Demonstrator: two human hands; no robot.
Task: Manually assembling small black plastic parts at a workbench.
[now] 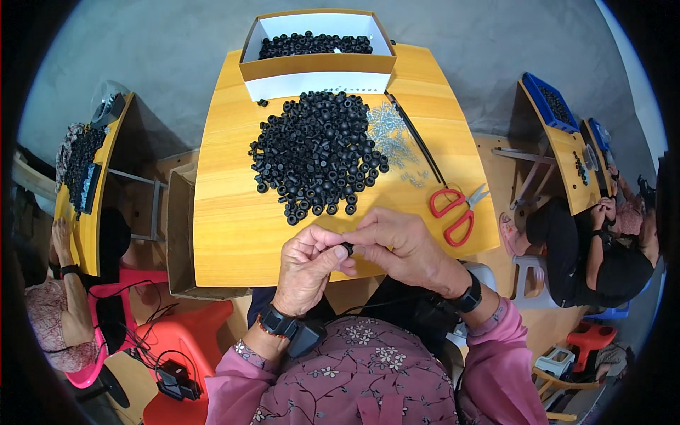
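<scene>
Just above the table's near edge, my left hand (312, 262) pinches a small black rubber piece (347, 247) between thumb and fingers. From the right, my right hand (397, 248) meets it with thumb and fingertips closed at the same piece; whether a screw is also between them is too small to tell. Beyond my hands a large heap of black rubber pieces (312, 152) covers the middle of the wooden table (227, 234). Small silvery screws (391, 131) lie loose against the heap's right side. Red-handled scissors (459, 212) rest at the right, blades apart.
At the table's far edge stands a box (316, 67) holding more black pieces. A thin black rod (418, 142) lies beside the screws. Red chair (185, 354) at lower left. People sit at side tables left and right, with a blue tray (550, 103) on the right one.
</scene>
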